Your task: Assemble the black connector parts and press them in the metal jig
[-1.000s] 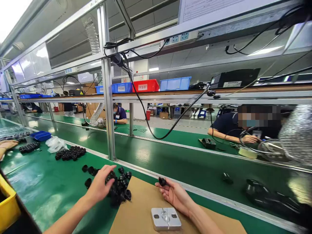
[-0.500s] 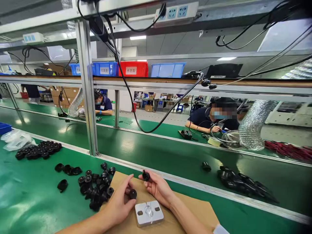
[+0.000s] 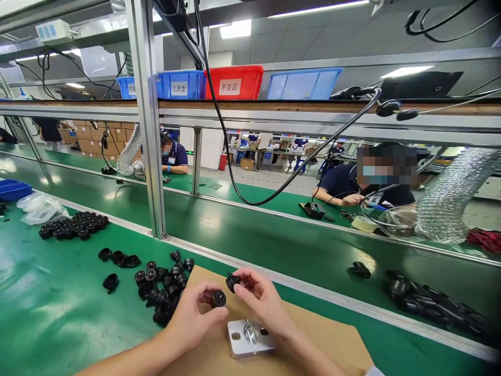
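Observation:
My left hand (image 3: 198, 313) is closed round a round black plastic part (image 3: 219, 298), its ringed end turned toward me. Between the thumb and fingers of my right hand (image 3: 260, 297) is a second black plastic part (image 3: 232, 282) with a small projecting tab. The two parts are close together but apart. Below them, a silver metal block (image 3: 237, 347) with oval holes and a clear piece in its middle lies on a brown cardboard sheet (image 3: 324, 334). My right wrist covers the block's right side. Left of my left hand is a pile of similar black parts (image 3: 168, 290).
More black parts (image 3: 74, 225) lie at the far left beside a clear plastic bag (image 3: 43, 208) and a blue bin (image 3: 14, 190). A metal post (image 3: 151, 156) rises from the bench edge. Dark curved pieces (image 3: 426, 303) lie right. A co-worker (image 3: 340, 183) sits opposite.
My hands have drawn closer together, and the black parts in them have turned. My right hand has rolled over, its back now more toward me. The whole view has shifted with my head.

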